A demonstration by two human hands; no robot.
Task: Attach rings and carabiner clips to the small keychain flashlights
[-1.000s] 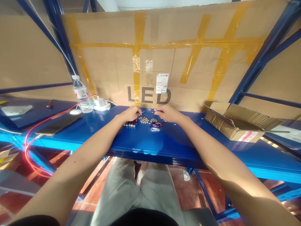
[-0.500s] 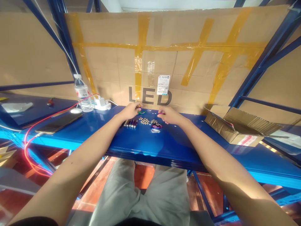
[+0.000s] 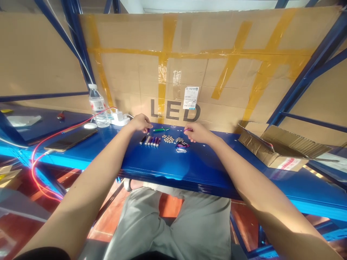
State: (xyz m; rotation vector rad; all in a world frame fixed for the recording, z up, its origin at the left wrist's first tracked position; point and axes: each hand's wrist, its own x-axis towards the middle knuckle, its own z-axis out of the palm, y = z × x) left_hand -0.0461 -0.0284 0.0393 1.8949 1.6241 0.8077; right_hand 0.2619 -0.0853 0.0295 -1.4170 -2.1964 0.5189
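On the blue painted-metal worktop (image 3: pixel 173 169), toward its back edge: one right hand (image 3: pixel 198 132), fingers pinching a slim magenta metallic piece (image 3: pixel 189 129) just above the surface. One left hand (image 3: pixel 140 123), fingertips drawn together; whether they grip anything is too small to tell. Between the hands, one slender green metallic piece (image 3: pixel 161 129), lying flat.

Apparently done: one row of slim purple, silver and black metallic tubes (image 3: pixel 152 141), laid side by side. Apparently left: small silvery round pieces (image 3: pixel 168 139), heaped loose, and magenta-and-purple metallic clips (image 3: pixel 182 144) beside one silver wire-like loop (image 3: pixel 181 150).

Surroundings: clear plastic bottle (image 3: pixel 99 110); dark flat phone (image 3: pixel 71 139), cabled; open brown cardboard box (image 3: pixel 276 159), right; tall taped cardboard panel (image 3: pixel 217 72) lettered LED, behind; blue metal shelving posts; reddish tiled floor.
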